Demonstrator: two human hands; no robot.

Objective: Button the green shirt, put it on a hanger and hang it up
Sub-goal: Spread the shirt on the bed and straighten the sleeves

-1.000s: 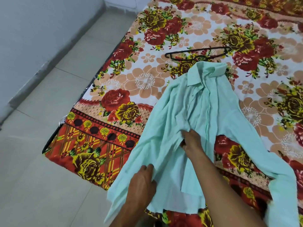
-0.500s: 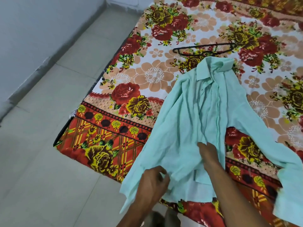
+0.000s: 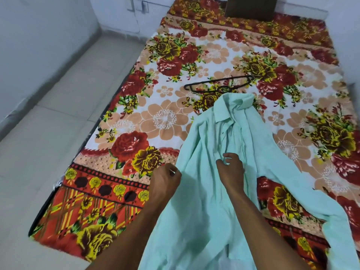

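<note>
green shirt [image 3: 229,137] under right hand [image 3: 232,170]

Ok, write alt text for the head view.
A person's left hand pinches the edge of a mint-green shirt spread on a floral bedsheet, while the right hand rests on its front. A black hanger lies just beyond the collar.

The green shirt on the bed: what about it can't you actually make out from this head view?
- Green shirt buttons: too small, lost in folds; done or undone cannot be told.
- Hem: cut off by the bottom edge.
- Left hand grip: fingertips curl at the shirt's edge; a pinch is unclear.
- Right hand: its palm hides the placket beneath.
- Black hanger hook: partly behind the collar.
</note>
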